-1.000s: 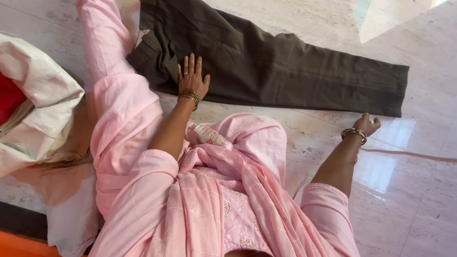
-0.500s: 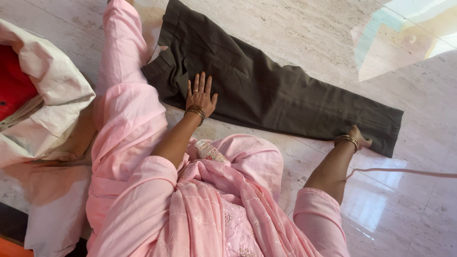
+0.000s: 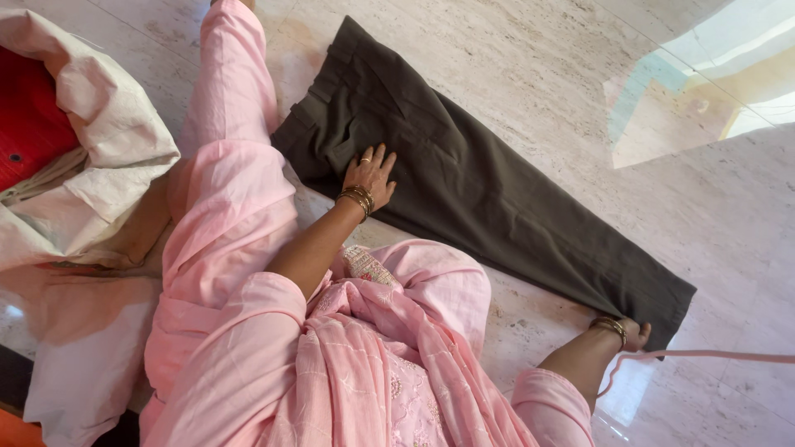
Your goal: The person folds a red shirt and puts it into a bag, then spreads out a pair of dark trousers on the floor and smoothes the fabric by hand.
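Left hand (image 3: 370,175) flat on dark trousers (image 3: 497,190), right hand (image 3: 633,334) gripping the hem; uneven tension on the polished floor (image 3: 538,66) risks skewing the leg.

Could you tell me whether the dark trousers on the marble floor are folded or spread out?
Spread at full length: the dark brown trousers lie flat, legs stacked, unfolded crosswise.

trousers: dark trousers (image 3: 497,194) lie flat on the pale stone floor (image 3: 538,74), waistband near the left hand, hem near the right
left hand: left hand (image 3: 370,175) rests flat, fingers spread, on the upper trousers
right hand: right hand (image 3: 633,333) at the hem's corner, fingers hidden
bag: cream cloth bag (image 3: 91,149) well left of the left hand
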